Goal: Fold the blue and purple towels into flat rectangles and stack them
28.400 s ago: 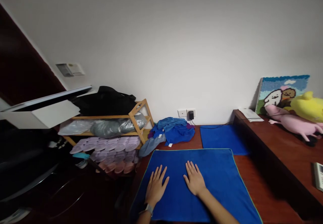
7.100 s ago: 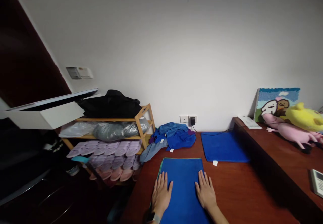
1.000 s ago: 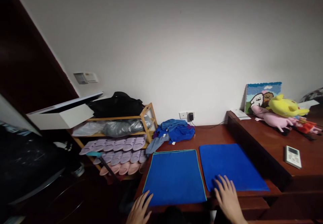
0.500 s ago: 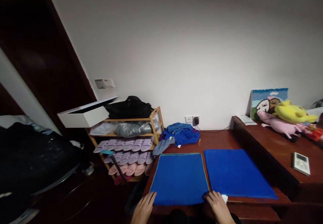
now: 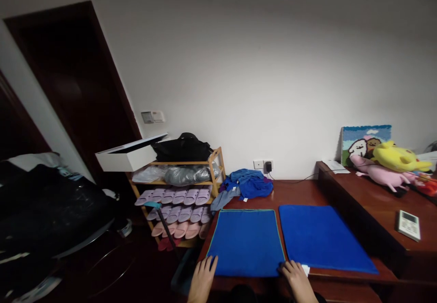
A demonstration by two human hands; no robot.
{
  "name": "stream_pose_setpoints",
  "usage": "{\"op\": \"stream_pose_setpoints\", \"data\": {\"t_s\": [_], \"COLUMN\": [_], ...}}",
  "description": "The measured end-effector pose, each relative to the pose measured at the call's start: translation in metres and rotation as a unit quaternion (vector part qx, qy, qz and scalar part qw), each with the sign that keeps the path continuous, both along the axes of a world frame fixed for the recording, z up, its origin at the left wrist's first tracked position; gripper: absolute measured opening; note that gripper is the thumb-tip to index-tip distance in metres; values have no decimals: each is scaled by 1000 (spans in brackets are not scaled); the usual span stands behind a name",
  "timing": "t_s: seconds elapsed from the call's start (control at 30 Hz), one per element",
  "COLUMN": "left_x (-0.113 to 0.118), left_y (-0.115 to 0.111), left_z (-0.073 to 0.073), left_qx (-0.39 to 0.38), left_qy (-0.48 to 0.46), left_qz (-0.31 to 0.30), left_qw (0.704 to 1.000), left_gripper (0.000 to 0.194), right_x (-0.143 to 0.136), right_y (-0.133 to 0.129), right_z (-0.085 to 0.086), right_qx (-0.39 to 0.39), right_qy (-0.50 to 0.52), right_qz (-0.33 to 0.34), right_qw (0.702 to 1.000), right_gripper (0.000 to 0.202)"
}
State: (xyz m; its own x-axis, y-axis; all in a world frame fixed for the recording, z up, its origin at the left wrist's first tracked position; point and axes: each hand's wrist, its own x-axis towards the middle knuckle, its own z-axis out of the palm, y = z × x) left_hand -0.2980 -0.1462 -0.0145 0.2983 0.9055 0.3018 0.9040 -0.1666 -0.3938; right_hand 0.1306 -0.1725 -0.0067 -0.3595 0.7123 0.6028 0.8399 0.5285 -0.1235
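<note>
A blue cloth with a green edge [image 5: 247, 243] lies flat on the dark red table [image 5: 293, 193]. My left hand [image 5: 205, 273] is at its near left corner, fingers close together on the edge. At the near right corner is my right hand [image 5: 294, 275], its fingers bent over the edge; whether either hand pinches the cloth is too small to tell. Just right of it a second blue cloth [image 5: 324, 239] is spread flat, with a white tag [image 5: 305, 270] by my right hand. Behind them sits a crumpled pile of blue cloths [image 5: 251, 184].
Left of the table stands a wooden rack [image 5: 218, 171] with slippers [image 5: 180, 196], a black bag [image 5: 184, 149] and a white box [image 5: 131, 158]. A raised ledge on the right holds plush toys [image 5: 398, 157] and a white device [image 5: 409, 225]. A charger [image 5: 268, 166] is plugged into the wall.
The view has shifted slightly, so most things sit a little lower and further right. Both hands remain at the near corners of the green-edged cloth, which lies as before.
</note>
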Motion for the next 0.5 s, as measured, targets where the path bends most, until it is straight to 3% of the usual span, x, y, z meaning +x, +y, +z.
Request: {"op": "stream_pose_setpoints", "data": {"t_s": [0.13, 0.27, 0.37, 0.5], "left_x": [-19, -26, -22, -8], "left_y": [-9, -14, -16, -20], "left_z": [7, 32, 67, 142], "left_qx": [16, 64, 112, 136], "left_qy": [-42, -116, -160, -213], "left_qz": [-87, -136, -128, -139], "left_qw": [995, 982, 972, 957], "left_gripper": [70, 51, 41, 42], "right_x": [3, 14, 28, 55], "right_y": [-1, -3, -2, 0], "right_z": [20, 56, 94, 161], "right_qx": [-1, -26, -50, -15], "right_qy": [4, 31, 40, 56], "right_qz": [12, -4, -7, 2], "right_qw": [1000, 999, 998, 998], "right_gripper": [44, 44, 41, 33]}}
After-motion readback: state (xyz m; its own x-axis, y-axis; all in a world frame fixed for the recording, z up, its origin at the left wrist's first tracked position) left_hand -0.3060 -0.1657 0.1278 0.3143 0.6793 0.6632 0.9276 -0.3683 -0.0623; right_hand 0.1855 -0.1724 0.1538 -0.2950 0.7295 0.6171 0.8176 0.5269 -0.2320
